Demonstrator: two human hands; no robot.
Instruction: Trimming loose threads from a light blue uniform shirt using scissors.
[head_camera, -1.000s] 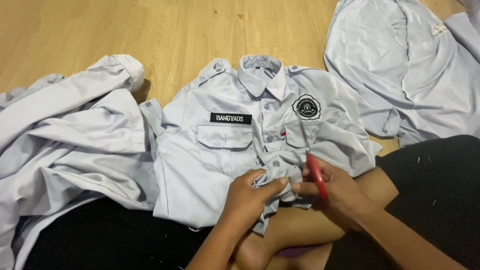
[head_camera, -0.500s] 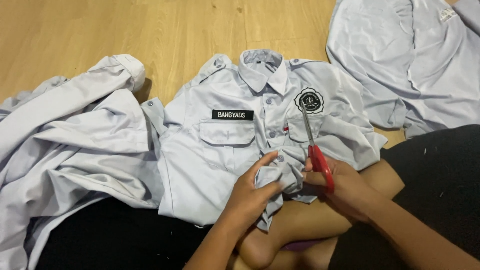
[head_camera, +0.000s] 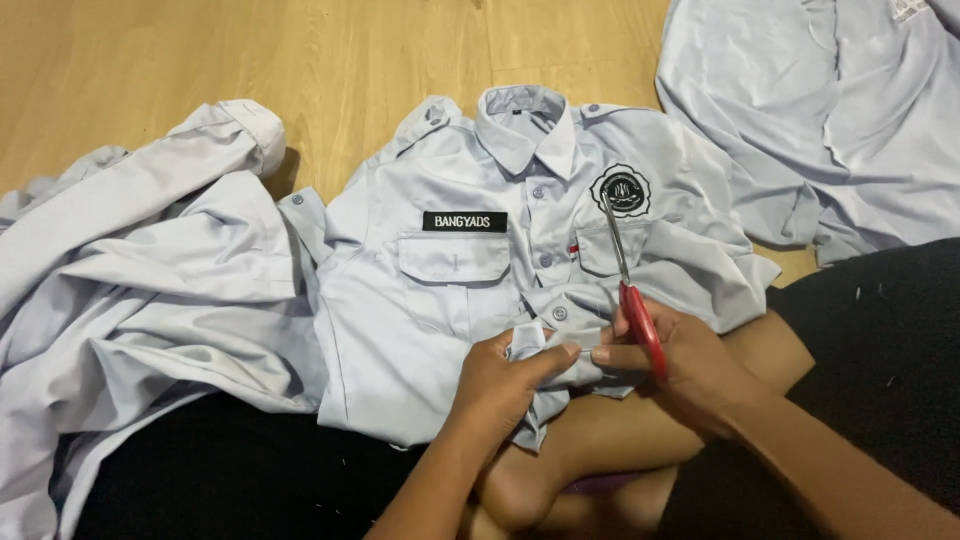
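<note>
The pale grey uniform shirt (head_camera: 450, 290) lay spread on the wooden floor (head_camera: 200, 60), its lower front bunched over the person's knee. The left hand (head_camera: 505, 385) had tightened, fingers clamped on that bunched cloth beside a button. Just right of those fingers, the right hand (head_camera: 690, 365) gripped red-handled scissors (head_camera: 632, 290), which had swung upright since half a second earlier, blades lying closed away from the fingers. More shirts (head_camera: 830, 120) lay beyond.

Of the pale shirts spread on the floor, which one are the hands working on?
The middle shirt, lying front up with its collar, black name strip and round chest badge showing. The left hand bunches its placket; the right hand holds red-handled scissors. The other shirts lie crumpled, untouched.
</note>
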